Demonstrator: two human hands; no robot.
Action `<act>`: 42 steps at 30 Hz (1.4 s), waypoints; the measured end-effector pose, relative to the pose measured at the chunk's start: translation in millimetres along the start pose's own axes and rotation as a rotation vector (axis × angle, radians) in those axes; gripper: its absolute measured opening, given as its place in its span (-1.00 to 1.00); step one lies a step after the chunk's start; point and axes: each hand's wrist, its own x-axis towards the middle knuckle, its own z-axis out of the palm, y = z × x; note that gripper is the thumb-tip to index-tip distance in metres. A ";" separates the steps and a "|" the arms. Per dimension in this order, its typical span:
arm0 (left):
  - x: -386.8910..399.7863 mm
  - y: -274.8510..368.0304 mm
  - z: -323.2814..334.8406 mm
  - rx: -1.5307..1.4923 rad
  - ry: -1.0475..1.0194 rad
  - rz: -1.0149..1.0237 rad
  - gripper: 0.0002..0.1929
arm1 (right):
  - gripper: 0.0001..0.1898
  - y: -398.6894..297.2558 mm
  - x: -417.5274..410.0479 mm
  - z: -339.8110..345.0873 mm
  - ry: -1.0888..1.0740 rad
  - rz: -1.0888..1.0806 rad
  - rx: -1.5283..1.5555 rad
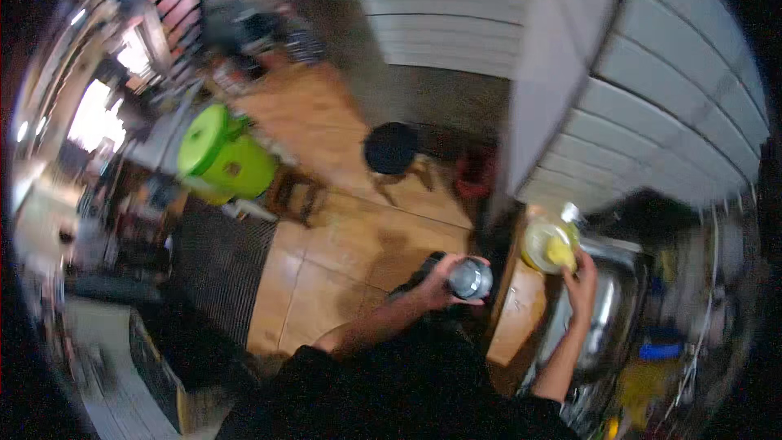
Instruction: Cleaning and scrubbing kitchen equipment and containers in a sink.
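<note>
My left hand [438, 284] is wrapped around a shiny round cup [471, 279], seen from above; blur hides whether it is metal or glass. Off to the right, my right hand [581, 281] has its fingertips on a soft-looking yellow object [559, 253], perhaps a sponge. Beneath that object is a pale round dish [537, 243] at the far end of the counter. A stainless steel sink [602, 311] lies just beyond my right forearm. Between my hands runs a light wooden board or counter strip [518, 318].
A dark-topped stool [391, 148] stands on the tan tiled floor [324, 275]. Further left is a lime-green lidded bin [229, 156] near a small wooden stool [297, 195] and a dark ribbed mat [220, 269]. White tiled wall [660, 98] rises behind the sink.
</note>
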 end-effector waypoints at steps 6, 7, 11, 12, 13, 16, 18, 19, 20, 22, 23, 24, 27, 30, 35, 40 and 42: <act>-28.9 -9.7 0.2 -0.109 -0.081 0.170 -0.49 | -0.66 27.3 13.9 -12.7 -0.045 -0.174 -0.289; -29.1 -5.2 -6.8 -0.520 -0.154 -0.015 -0.50 | -0.64 28.2 20.7 -12.2 -0.054 -0.207 -0.486; -27.1 -10.3 -17.6 -0.227 -0.064 0.105 -0.54 | -0.63 26.5 25.6 -6.0 -0.077 -0.179 -0.428; -26.6 -10.4 -19.4 -0.221 -0.057 0.093 -0.55 | -0.68 24.6 27.9 -1.3 -0.051 -0.187 -0.476; -27.4 -10.3 -19.8 -0.298 -0.083 0.089 -0.56 | -0.72 22.0 28.7 1.3 -0.011 -0.196 -0.506; -30.0 -9.7 -18.6 -0.433 0.004 0.002 -0.53 | -0.76 15.8 35.2 13.0 0.022 -0.140 -0.604; -31.5 -8.3 -17.8 -0.480 0.079 -0.061 -0.49 | -0.79 12.3 37.1 13.6 0.039 -0.181 -0.614; -31.3 -7.3 -17.7 -0.514 0.115 -0.106 -0.48 | -0.80 10.1 38.6 12.5 0.048 -0.209 -0.621; -30.3 -7.2 -17.2 -0.485 0.096 -0.086 -0.47 | -0.80 7.6 40.8 8.8 0.057 -0.237 -0.630; -26.7 -6.9 -16.1 -0.460 0.089 -0.101 -0.47 | -0.80 0.1 46.5 0.0 0.086 -0.294 -0.566; -24.9 -7.2 -15.2 -0.460 0.107 -0.125 -0.46 | -0.79 -5.5 53.2 -6.6 0.105 -0.320 -0.495; -21.5 -7.8 -12.5 -0.471 0.183 -0.113 -0.46 | -0.77 -11.6 61.3 -11.4 0.121 -0.347 -0.418; -15.5 -6.3 -6.5 -0.458 0.053 -0.053 -0.46 | -0.74 -29.0 88.1 -19.0 0.338 -0.603 -0.324; -8.2 -3.6 -1.8 -0.413 0.106 -0.095 -0.45 | -0.73 -34.9 114.8 -16.5 0.218 -0.569 -0.353; 0.3 -14.5 -2.5 -0.351 0.057 0.062 -0.43 | -0.66 -24.4 137.7 -7.4 -0.074 -0.144 -0.119; -7.7 -10.6 -12.9 0.091 0.062 0.489 -0.24 | -0.67 -58.1 109.0 1.0 -0.036 -0.423 -0.458; -9.7 -1.3 -10.7 -0.248 0.049 0.037 -0.25 | -0.74 -84.6 101.5 -9.6 -0.095 -0.461 -0.266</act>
